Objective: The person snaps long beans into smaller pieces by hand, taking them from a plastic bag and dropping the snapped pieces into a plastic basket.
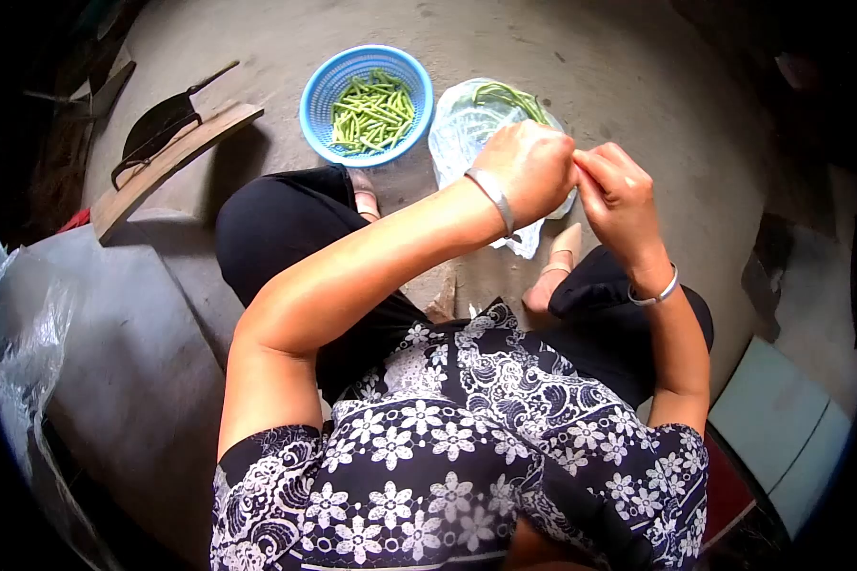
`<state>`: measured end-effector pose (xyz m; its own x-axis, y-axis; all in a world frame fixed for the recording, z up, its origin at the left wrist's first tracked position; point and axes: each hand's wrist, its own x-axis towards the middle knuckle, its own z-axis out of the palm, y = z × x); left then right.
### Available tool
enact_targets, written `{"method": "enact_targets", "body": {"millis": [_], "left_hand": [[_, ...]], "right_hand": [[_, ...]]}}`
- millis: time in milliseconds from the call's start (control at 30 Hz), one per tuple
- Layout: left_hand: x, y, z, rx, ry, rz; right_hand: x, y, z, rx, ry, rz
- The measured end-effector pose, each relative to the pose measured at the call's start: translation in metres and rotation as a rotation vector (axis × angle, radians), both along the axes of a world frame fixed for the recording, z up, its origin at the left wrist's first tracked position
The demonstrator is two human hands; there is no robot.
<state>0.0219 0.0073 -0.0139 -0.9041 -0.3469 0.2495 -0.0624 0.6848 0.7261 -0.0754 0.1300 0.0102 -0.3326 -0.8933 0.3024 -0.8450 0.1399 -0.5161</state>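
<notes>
Their left hand (527, 171) and right hand (623, 188) are curled, fingertips together, can't tell on what; short beans (373, 116) fill the far blue basket (310, 122), long beans (512, 96) by the plastic bag (452, 128); probably for easy reach

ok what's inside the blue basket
The basket holds a loose heap of short green bean pieces. The heap covers the middle of its bottom, so anything underneath can't be seen.

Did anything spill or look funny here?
Nothing looks spilled: the green beans lie inside the blue basket. Only the wooden board at left looks oddly bent, perhaps just the camera's wide view.
</notes>
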Motion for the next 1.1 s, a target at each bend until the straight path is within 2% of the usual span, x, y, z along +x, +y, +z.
{"method": "enact_targets", "body": {"millis": [100,233,300,333,400,433,467,533,567,633,700,767,800,900,933,967,1000,1100], "left_hand": [[-0.003,0.001,-0.001,0.000,0.132,0.062],[-0.006,0.001,0.003,0.113,0.077,0.117],[-0.010,-0.003,0.000,0.327,-0.039,0.148],[-0.011,-0.005,-0.002,0.349,-0.055,0.150],[-0.014,-0.005,-0.002,0.645,-0.002,0.156],[-0.014,-0.006,0.001,0.795,-0.019,0.135],[-0.014,-0.008,0.003,0.795,-0.060,0.097],[-0.011,-0.016,-0.008,0.604,-0.186,0.024],[-0.008,-0.020,-0.013,0.521,-0.278,0.004],[0.000,-0.026,-0.023,0.052,-0.486,-0.068],[0.017,-0.030,-0.043,-0.318,-0.529,-0.127],[0.023,-0.028,-0.043,-0.449,-0.787,-0.261],[0.024,-0.030,-0.043,-0.427,-0.802,-0.300],[0.017,-0.022,-0.032,0.024,-0.573,-0.310],[0.007,-0.021,-0.030,0.406,-0.560,-0.343],[0.001,-0.017,-0.023,0.791,-0.453,-0.312],[-0.004,-0.014,-0.008,1.132,-0.462,-0.224],[-0.014,-0.013,0.008,1.705,-0.302,-0.277]], "right_hand": [[0.000,-0.002,-0.002,-0.048,0.039,-0.027],[-0.002,-0.004,-0.007,-0.126,0.049,-0.054],[0.000,-0.005,-0.004,-0.161,0.047,-0.056],[0.000,-0.007,-0.005,-0.179,0.018,-0.068],[-0.005,-0.007,-0.004,-0.217,-0.002,-0.072],[-0.007,-0.007,-0.005,-0.241,-0.186,-0.130],[-0.007,-0.007,-0.005,-0.264,-0.370,-0.187],[-0.009,-0.010,0.009,-0.314,-0.724,-0.312],[-0.018,-0.009,0.013,-0.355,-0.795,-0.332],[-0.037,-0.003,0.019,-0.420,-0.901,-0.363],[-0.054,0.006,0.022,-0.476,-1.043,-0.336],[-0.061,0.012,0.028,-0.512,-1.119,-0.313],[-0.064,0.011,0.027,-0.522,-1.134,-0.301],[-0.056,0.011,0.033,-0.501,-1.081,-0.249],[-0.050,0.010,0.036,-0.479,-1.035,-0.234],[-0.044,0.009,0.036,-0.458,-0.994,-0.217],[-0.042,0.010,0.034,-0.406,-0.968,-0.152],[-0.019,0.010,0.028,-0.331,-0.686,0.013]]}}
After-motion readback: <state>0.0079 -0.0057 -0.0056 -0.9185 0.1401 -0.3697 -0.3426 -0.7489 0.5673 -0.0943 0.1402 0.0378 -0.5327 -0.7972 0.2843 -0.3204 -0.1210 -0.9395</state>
